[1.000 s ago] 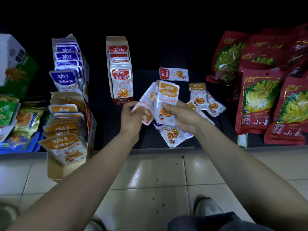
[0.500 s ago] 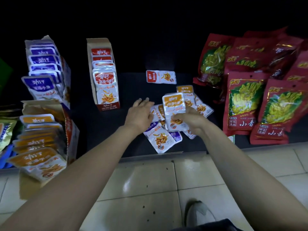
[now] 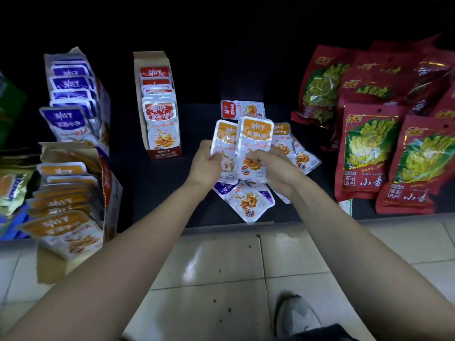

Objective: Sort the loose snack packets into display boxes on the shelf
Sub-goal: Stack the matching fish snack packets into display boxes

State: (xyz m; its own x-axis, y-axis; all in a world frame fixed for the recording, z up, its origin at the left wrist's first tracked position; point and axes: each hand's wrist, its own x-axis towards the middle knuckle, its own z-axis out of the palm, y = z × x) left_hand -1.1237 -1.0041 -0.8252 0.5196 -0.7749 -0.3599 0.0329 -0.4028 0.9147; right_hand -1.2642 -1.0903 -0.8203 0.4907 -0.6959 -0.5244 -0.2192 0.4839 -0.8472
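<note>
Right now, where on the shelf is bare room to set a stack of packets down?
Bare shelf lies between the orange-label box, the red-label box and the loose pile. A narrower strip separates that pile from the red bags. Crowded: the pile itself.

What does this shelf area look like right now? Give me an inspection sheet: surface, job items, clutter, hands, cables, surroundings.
Surface: dark shelf, set low, just above the floor.
Job's things: left packet and right packet, both orange-topped, are held up. Loose ones lie beneath, including a purple packet and a red-topped packet. The orange box, purple box and red box hold matching packets.
Clutter: red bags at right; green and gold packs at far left.
Grippers: left hand grips the left packet; right hand grips the right packet.
Cables: nothing seen.
Surroundings: tiled floor, one shoe; the shelf's back is too dark to tell.
</note>
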